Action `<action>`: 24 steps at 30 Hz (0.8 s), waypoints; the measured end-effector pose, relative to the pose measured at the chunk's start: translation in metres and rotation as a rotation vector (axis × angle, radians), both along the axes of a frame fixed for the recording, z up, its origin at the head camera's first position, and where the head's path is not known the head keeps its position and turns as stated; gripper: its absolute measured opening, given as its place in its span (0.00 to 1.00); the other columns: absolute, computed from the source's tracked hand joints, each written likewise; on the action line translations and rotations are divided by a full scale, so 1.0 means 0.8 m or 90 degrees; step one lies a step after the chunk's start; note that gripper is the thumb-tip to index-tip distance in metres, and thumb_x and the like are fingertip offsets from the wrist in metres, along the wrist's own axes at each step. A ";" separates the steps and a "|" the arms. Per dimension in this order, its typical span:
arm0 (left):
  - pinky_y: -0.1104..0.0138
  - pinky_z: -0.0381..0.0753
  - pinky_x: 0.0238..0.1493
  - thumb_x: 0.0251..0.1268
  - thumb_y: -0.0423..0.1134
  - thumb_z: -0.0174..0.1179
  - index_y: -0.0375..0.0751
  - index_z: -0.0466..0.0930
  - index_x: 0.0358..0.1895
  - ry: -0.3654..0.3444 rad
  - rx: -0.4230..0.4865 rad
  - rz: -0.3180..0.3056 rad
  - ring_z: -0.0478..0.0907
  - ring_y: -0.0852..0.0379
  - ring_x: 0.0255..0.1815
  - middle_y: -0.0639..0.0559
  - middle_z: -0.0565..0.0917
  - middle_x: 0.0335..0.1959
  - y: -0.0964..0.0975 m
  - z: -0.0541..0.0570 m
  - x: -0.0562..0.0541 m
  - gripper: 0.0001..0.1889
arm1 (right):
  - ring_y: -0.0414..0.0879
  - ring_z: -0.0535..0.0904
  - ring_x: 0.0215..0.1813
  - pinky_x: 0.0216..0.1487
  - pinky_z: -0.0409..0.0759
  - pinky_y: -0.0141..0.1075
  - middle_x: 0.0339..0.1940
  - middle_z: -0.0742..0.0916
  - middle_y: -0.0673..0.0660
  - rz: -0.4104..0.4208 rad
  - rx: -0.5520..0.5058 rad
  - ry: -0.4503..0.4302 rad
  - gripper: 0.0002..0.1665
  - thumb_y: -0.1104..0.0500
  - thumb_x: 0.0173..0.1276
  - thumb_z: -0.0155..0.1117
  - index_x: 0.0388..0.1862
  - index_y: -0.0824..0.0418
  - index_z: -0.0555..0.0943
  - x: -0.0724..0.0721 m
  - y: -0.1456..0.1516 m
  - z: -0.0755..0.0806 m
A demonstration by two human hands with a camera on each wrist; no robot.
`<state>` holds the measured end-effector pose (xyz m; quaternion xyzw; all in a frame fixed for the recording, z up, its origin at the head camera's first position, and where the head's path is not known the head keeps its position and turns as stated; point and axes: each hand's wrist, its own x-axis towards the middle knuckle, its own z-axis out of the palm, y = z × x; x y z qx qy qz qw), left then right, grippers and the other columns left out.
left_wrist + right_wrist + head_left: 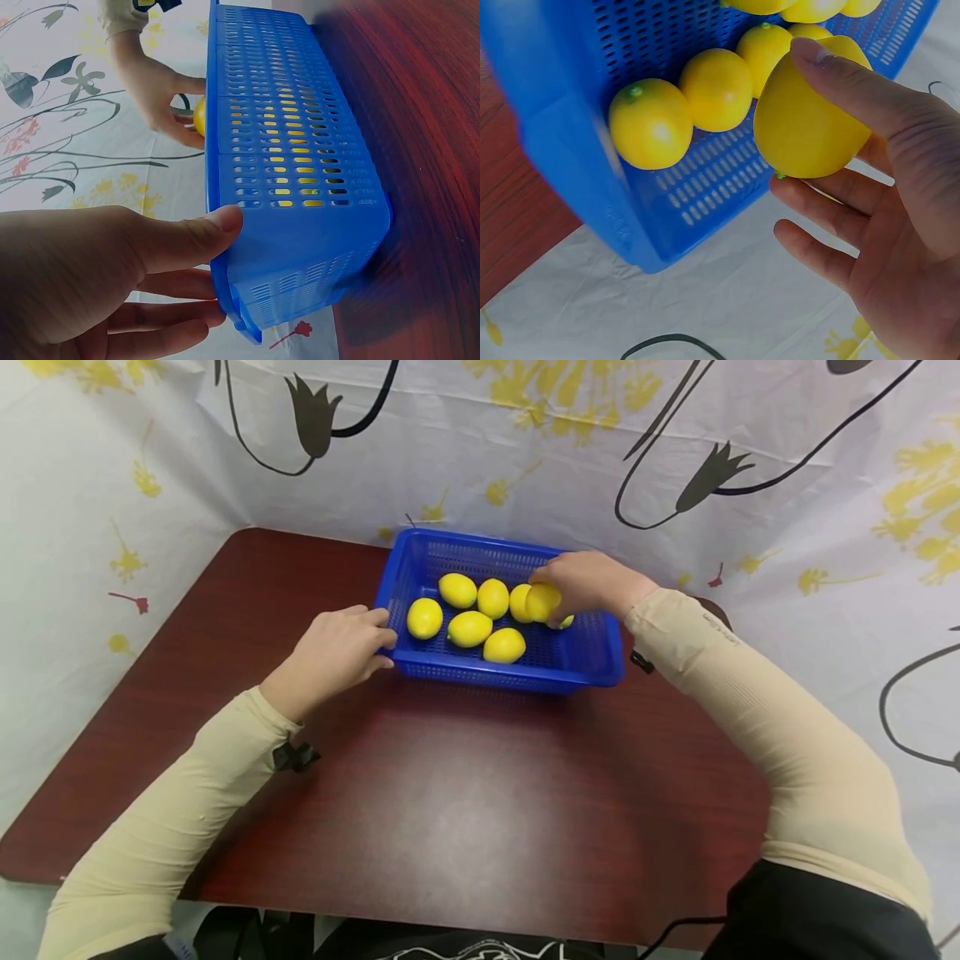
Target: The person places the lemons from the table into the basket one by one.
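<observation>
A blue plastic basket (510, 675) with slotted walls holds several yellow lemons (470, 629). My right hand (592, 581) is over its right part and grips one lemon (810, 112) between thumb and fingers. In the right wrist view that lemon hangs above the others, its green-tipped end pointing down. My left hand (337, 647) holds the basket's front left corner. In the left wrist view the thumb (225, 219) presses on the rim and the other fingers lie around the corner. Yellow shows through the slots there.
The basket stands at the back of a dark red-brown table (450, 810). Close behind it hangs a white patterned cloth (555, 477). A black cable (682, 922) lies at the table's front edge.
</observation>
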<state>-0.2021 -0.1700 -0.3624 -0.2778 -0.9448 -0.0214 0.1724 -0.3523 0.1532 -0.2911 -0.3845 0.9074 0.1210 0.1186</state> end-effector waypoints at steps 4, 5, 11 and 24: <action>0.59 0.77 0.25 0.50 0.44 0.76 0.46 0.84 0.30 0.001 -0.001 0.001 0.73 0.50 0.29 0.51 0.73 0.26 -0.001 -0.001 -0.001 0.10 | 0.60 0.78 0.62 0.64 0.74 0.56 0.62 0.83 0.61 0.000 0.023 -0.013 0.39 0.51 0.55 0.76 0.66 0.58 0.76 -0.007 -0.009 -0.001; 0.59 0.77 0.25 0.50 0.44 0.76 0.46 0.84 0.30 0.001 0.000 0.000 0.73 0.50 0.29 0.51 0.73 0.26 -0.001 -0.001 -0.001 0.10 | 0.60 0.78 0.62 0.63 0.74 0.56 0.62 0.83 0.61 -0.001 0.028 -0.015 0.39 0.51 0.55 0.76 0.66 0.58 0.76 -0.008 -0.011 -0.001; 0.58 0.78 0.25 0.50 0.44 0.76 0.46 0.84 0.30 0.001 0.002 0.001 0.74 0.50 0.30 0.51 0.73 0.27 -0.001 -0.001 -0.002 0.10 | 0.60 0.77 0.62 0.63 0.74 0.57 0.63 0.82 0.61 -0.018 0.061 -0.035 0.40 0.51 0.55 0.76 0.67 0.58 0.75 -0.013 -0.021 -0.005; 0.58 0.78 0.26 0.52 0.45 0.75 0.47 0.86 0.31 -0.002 -0.002 0.002 0.74 0.50 0.30 0.52 0.74 0.27 -0.002 -0.002 -0.002 0.09 | 0.58 0.79 0.60 0.61 0.77 0.53 0.62 0.83 0.61 -0.057 0.149 -0.076 0.39 0.52 0.54 0.77 0.66 0.55 0.76 -0.014 -0.033 -0.034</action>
